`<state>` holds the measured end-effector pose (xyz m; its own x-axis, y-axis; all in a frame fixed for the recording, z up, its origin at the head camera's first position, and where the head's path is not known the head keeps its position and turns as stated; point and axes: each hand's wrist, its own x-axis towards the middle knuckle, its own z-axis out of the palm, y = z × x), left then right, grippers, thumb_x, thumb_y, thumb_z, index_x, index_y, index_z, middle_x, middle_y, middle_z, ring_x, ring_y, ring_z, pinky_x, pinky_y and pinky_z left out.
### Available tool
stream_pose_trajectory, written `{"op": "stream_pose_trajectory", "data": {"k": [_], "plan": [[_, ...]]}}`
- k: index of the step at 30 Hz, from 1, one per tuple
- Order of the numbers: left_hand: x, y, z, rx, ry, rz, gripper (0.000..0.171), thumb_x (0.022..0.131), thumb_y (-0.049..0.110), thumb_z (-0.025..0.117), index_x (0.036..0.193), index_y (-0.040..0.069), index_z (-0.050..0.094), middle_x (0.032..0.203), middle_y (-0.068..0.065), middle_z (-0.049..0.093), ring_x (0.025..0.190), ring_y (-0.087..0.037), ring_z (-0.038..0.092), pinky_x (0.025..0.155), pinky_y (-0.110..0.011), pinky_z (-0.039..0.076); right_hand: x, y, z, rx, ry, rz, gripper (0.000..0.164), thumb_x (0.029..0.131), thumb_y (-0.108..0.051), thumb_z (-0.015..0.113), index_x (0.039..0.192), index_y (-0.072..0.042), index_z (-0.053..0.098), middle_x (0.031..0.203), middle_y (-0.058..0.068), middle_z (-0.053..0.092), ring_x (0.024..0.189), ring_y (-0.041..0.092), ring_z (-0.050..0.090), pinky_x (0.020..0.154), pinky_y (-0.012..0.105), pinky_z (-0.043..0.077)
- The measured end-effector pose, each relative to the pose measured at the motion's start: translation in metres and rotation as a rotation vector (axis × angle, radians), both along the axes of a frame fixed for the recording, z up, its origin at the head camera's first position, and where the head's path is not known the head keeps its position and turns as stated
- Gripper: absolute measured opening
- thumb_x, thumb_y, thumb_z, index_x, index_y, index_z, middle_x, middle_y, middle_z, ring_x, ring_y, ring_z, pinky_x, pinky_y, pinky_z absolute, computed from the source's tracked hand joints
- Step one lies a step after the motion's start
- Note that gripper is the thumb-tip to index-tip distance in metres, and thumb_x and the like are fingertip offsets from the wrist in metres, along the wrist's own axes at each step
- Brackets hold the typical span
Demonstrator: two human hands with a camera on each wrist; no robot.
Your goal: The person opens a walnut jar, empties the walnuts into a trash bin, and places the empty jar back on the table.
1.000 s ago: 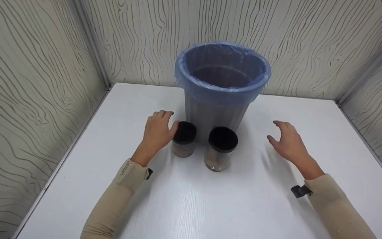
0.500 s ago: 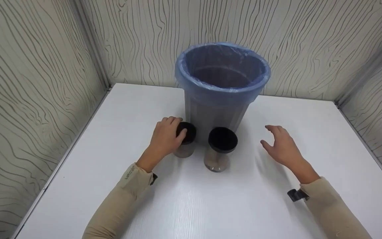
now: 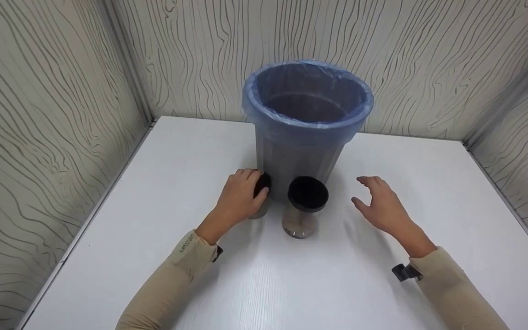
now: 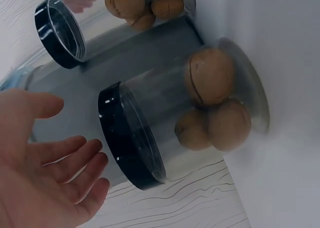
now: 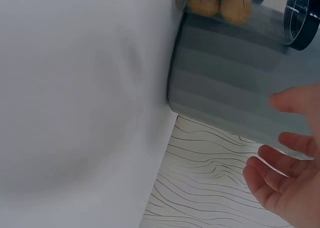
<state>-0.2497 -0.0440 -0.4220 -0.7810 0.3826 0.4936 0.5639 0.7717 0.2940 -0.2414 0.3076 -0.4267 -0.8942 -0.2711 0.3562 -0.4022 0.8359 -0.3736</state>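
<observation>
Two clear jars with black lids stand upright on the white table in front of a lined bin. Through the left jar (image 4: 165,153) I see brown walnuts (image 4: 212,77) at its bottom. My left hand (image 3: 239,196) hovers over and beside that jar's lid (image 4: 125,135), fingers loosely bent; the left wrist view shows a gap between fingers and lid. Walnuts also lie in the right jar (image 3: 299,223), whose black lid (image 3: 308,194) is in plain sight. My right hand (image 3: 383,205) is in the air to its right, fingers spread and holding nothing.
Behind the jars stands a grey bin (image 3: 298,160) with a blue bag (image 3: 310,130) folded over its rim. Wood-patterned panels (image 3: 190,59) enclose the white table (image 3: 264,284) at the back and sides.
My left hand has moved right and nearer, now covering much of the left jar's lid. The right hand has drifted left towards the right jar. Both jars and the bin stay put.
</observation>
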Motion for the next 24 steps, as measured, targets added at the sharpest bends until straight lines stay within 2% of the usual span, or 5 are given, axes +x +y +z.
{"op": "stream_pose_trajectory", "data": {"k": [8, 15, 24], "plan": [[0.002, 0.016, 0.0, -0.02, 0.067, -0.086, 0.038, 0.094, 0.03, 0.057, 0.117, 0.001, 0.062, 0.109, -0.013, 0.061, 0.101, -0.03, 0.056, 0.087, -0.044, 0.044, 0.0, -0.009, -0.006, -0.107, -0.087, 0.13, 0.048, 0.083, -0.008, 0.07, 0.125, 0.005, 0.049, 0.116, 0.019, 0.055, 0.108, 0.034, 0.053, 0.083, 0.047, 0.049], [0.002, 0.029, 0.003, -0.077, -0.036, -0.125, 0.051, 0.097, 0.044, 0.048, 0.126, 0.003, 0.056, 0.123, -0.011, 0.055, 0.114, -0.027, 0.051, 0.094, -0.044, 0.041, 0.002, -0.019, -0.011, -0.167, -0.195, 0.211, 0.053, 0.08, -0.007, 0.073, 0.125, 0.006, 0.049, 0.117, 0.02, 0.057, 0.107, 0.032, 0.055, 0.084, 0.044, 0.049], [-0.001, 0.042, 0.004, -0.096, -0.134, -0.199, 0.063, 0.096, 0.054, 0.042, 0.135, 0.005, 0.049, 0.134, -0.008, 0.048, 0.123, -0.023, 0.045, 0.102, -0.04, 0.034, 0.001, -0.028, -0.017, -0.199, -0.38, 0.284, 0.059, 0.081, -0.018, 0.074, 0.13, 0.001, 0.047, 0.123, 0.019, 0.054, 0.112, 0.035, 0.054, 0.088, 0.046, 0.047]]}}
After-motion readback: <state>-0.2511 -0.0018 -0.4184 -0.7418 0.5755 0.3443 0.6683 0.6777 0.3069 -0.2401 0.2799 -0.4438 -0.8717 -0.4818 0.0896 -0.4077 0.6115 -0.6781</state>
